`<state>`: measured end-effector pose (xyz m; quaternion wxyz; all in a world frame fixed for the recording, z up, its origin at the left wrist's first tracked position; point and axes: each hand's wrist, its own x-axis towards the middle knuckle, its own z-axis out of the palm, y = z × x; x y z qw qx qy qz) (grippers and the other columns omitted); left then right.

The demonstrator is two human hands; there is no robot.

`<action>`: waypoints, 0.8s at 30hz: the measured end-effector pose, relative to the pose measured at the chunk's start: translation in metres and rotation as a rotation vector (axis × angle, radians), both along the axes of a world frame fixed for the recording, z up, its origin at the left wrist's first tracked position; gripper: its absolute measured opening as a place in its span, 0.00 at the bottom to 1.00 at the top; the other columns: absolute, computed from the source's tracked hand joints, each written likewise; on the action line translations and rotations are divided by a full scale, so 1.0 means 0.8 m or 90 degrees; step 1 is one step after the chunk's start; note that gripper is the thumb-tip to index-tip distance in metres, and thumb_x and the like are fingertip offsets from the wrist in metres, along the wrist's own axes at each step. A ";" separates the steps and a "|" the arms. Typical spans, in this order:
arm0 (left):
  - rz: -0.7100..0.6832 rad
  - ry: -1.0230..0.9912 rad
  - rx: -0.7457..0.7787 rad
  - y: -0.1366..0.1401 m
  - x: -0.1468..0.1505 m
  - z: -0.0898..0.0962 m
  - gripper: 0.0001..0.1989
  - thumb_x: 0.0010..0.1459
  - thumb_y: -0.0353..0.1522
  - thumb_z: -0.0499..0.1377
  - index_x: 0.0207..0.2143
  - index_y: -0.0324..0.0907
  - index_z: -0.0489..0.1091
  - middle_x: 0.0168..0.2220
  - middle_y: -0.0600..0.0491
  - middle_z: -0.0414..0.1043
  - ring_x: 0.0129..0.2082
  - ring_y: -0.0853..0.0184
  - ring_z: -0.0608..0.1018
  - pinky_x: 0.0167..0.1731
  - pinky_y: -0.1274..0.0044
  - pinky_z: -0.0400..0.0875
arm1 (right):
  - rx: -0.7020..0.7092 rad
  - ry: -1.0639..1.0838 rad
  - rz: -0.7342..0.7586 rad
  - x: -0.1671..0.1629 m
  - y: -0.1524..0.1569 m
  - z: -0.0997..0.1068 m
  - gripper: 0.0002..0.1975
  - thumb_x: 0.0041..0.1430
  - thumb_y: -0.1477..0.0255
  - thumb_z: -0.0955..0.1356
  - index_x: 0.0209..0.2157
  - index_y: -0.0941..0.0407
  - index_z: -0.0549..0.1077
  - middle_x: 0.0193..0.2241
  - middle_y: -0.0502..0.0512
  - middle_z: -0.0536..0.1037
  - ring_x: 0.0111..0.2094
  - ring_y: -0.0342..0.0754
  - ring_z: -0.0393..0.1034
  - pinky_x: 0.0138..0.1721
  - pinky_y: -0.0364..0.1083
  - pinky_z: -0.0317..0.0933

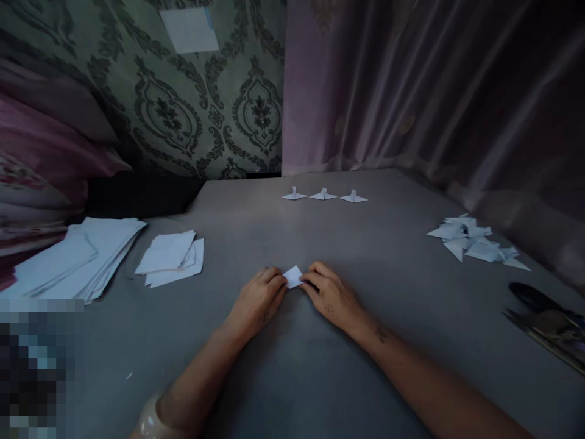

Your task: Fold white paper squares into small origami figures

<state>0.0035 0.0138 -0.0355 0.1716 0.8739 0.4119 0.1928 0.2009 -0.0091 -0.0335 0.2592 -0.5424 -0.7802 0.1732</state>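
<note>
A small folded piece of white paper [293,277] is held between my two hands, low over the middle of the grey table. My left hand [261,297] pinches its left corner with thumb and fingers. On the opposite corner, the fingers of my right hand [333,294] are closed in a pinch. The paper looks diamond-shaped, and my fingertips cover its side corners. Beyond the hands, three folded paper cranes [323,194] stand in a row towards the far edge.
Left of my hands lie a stack of small paper squares [167,253] and a larger pile of white sheets [86,256]. A heap of folded paper shapes [475,241] lies at the right. Scissors with a dark handle [539,300] are near the right edge.
</note>
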 end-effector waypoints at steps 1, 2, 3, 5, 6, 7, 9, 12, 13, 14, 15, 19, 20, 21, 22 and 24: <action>0.015 -0.011 -0.008 0.000 0.000 -0.001 0.12 0.63 0.32 0.48 0.39 0.42 0.70 0.40 0.48 0.69 0.41 0.63 0.71 0.42 0.71 0.66 | -0.007 0.002 -0.004 0.000 0.000 0.001 0.08 0.62 0.70 0.64 0.36 0.54 0.75 0.35 0.53 0.70 0.37 0.46 0.67 0.38 0.44 0.62; 0.033 -0.023 -0.017 0.001 0.001 -0.002 0.11 0.62 0.32 0.49 0.37 0.42 0.71 0.39 0.48 0.69 0.40 0.63 0.71 0.42 0.72 0.66 | -0.013 0.005 -0.007 0.000 0.000 0.002 0.08 0.62 0.70 0.64 0.36 0.54 0.75 0.35 0.53 0.71 0.37 0.46 0.67 0.38 0.44 0.62; 0.052 -0.035 -0.027 0.000 0.001 -0.002 0.11 0.62 0.33 0.50 0.35 0.42 0.72 0.38 0.48 0.69 0.39 0.63 0.71 0.41 0.72 0.66 | -0.018 0.009 -0.009 0.000 0.000 0.003 0.08 0.62 0.70 0.64 0.36 0.54 0.75 0.35 0.53 0.71 0.37 0.46 0.67 0.38 0.44 0.62; 0.087 -0.061 -0.054 -0.001 0.002 -0.002 0.10 0.60 0.34 0.52 0.33 0.42 0.72 0.37 0.49 0.69 0.38 0.63 0.72 0.39 0.73 0.66 | -0.029 0.020 -0.013 -0.001 -0.001 0.007 0.09 0.62 0.69 0.64 0.35 0.53 0.76 0.34 0.53 0.71 0.36 0.46 0.67 0.38 0.44 0.62; 0.103 -0.072 -0.070 -0.002 0.002 0.000 0.10 0.60 0.34 0.53 0.32 0.42 0.73 0.37 0.49 0.69 0.37 0.64 0.72 0.39 0.74 0.66 | -0.036 0.027 -0.016 -0.001 -0.002 0.008 0.09 0.62 0.69 0.64 0.35 0.53 0.76 0.34 0.53 0.71 0.36 0.46 0.67 0.38 0.44 0.62; 0.118 -0.081 -0.088 -0.004 0.003 0.001 0.10 0.60 0.35 0.54 0.32 0.42 0.73 0.37 0.49 0.69 0.37 0.64 0.72 0.38 0.74 0.66 | -0.043 0.033 -0.021 -0.002 -0.003 0.009 0.10 0.62 0.68 0.64 0.35 0.53 0.77 0.33 0.53 0.71 0.35 0.46 0.67 0.38 0.45 0.62; 0.141 -0.096 -0.120 -0.006 0.004 0.004 0.10 0.60 0.35 0.54 0.33 0.41 0.73 0.36 0.49 0.69 0.37 0.63 0.72 0.39 0.73 0.65 | -0.057 0.040 -0.040 -0.005 -0.005 0.010 0.11 0.62 0.68 0.63 0.34 0.53 0.77 0.32 0.53 0.71 0.35 0.46 0.67 0.38 0.45 0.62; 0.159 -0.114 -0.135 -0.006 0.006 0.003 0.11 0.61 0.35 0.53 0.33 0.40 0.73 0.36 0.48 0.68 0.39 0.63 0.71 0.41 0.72 0.65 | -0.082 0.043 -0.086 -0.009 -0.005 0.010 0.11 0.62 0.67 0.64 0.32 0.53 0.77 0.31 0.53 0.72 0.33 0.45 0.68 0.36 0.44 0.61; 0.160 -0.120 -0.130 -0.006 0.007 0.001 0.10 0.61 0.34 0.53 0.33 0.40 0.72 0.36 0.48 0.68 0.38 0.63 0.71 0.41 0.72 0.65 | -0.089 0.045 -0.102 -0.011 -0.005 0.010 0.11 0.61 0.67 0.64 0.31 0.53 0.77 0.30 0.52 0.72 0.32 0.45 0.68 0.35 0.44 0.61; 0.161 -0.123 -0.123 -0.005 0.007 -0.002 0.10 0.61 0.34 0.53 0.33 0.40 0.72 0.35 0.48 0.68 0.38 0.63 0.70 0.41 0.71 0.64 | -0.093 0.047 -0.116 -0.012 -0.004 0.010 0.10 0.61 0.67 0.64 0.30 0.54 0.77 0.29 0.52 0.71 0.31 0.44 0.67 0.34 0.44 0.61; 0.162 -0.125 -0.115 -0.004 0.008 -0.004 0.10 0.61 0.34 0.52 0.33 0.40 0.71 0.35 0.49 0.67 0.38 0.63 0.70 0.40 0.71 0.64 | -0.093 0.049 -0.128 -0.014 -0.003 0.010 0.10 0.60 0.68 0.65 0.29 0.54 0.76 0.29 0.52 0.71 0.31 0.44 0.67 0.34 0.43 0.60; 0.171 -0.141 -0.113 -0.002 0.007 -0.006 0.08 0.59 0.34 0.54 0.33 0.41 0.70 0.36 0.49 0.66 0.38 0.63 0.70 0.41 0.70 0.65 | -0.077 0.052 -0.153 -0.018 -0.002 0.010 0.10 0.60 0.71 0.64 0.26 0.55 0.74 0.30 0.51 0.71 0.28 0.42 0.65 0.31 0.42 0.59; 0.172 -0.145 -0.128 -0.001 0.007 -0.004 0.07 0.58 0.34 0.56 0.33 0.41 0.70 0.37 0.49 0.66 0.39 0.63 0.70 0.41 0.70 0.65 | -0.076 0.053 -0.157 -0.018 -0.002 0.009 0.10 0.60 0.71 0.64 0.26 0.55 0.73 0.30 0.51 0.71 0.28 0.42 0.65 0.31 0.41 0.58; 0.172 -0.148 -0.144 0.000 0.006 -0.003 0.06 0.57 0.34 0.57 0.33 0.41 0.70 0.38 0.49 0.66 0.40 0.63 0.70 0.41 0.70 0.65 | -0.077 0.053 -0.160 -0.019 -0.003 0.009 0.11 0.60 0.71 0.64 0.25 0.55 0.73 0.30 0.51 0.70 0.28 0.41 0.64 0.30 0.41 0.58; 0.169 -0.151 -0.159 0.001 0.005 -0.001 0.05 0.56 0.34 0.58 0.32 0.42 0.71 0.39 0.49 0.66 0.40 0.62 0.70 0.42 0.70 0.66 | -0.079 0.054 -0.162 -0.019 -0.003 0.010 0.11 0.59 0.71 0.64 0.24 0.56 0.72 0.29 0.51 0.70 0.28 0.42 0.64 0.31 0.41 0.58; 0.160 -0.156 -0.174 0.003 0.003 0.002 0.04 0.56 0.33 0.58 0.32 0.42 0.71 0.40 0.49 0.66 0.41 0.63 0.70 0.42 0.70 0.65 | -0.087 0.057 -0.165 -0.019 -0.003 0.011 0.11 0.59 0.72 0.64 0.23 0.56 0.72 0.29 0.51 0.70 0.29 0.42 0.65 0.32 0.41 0.58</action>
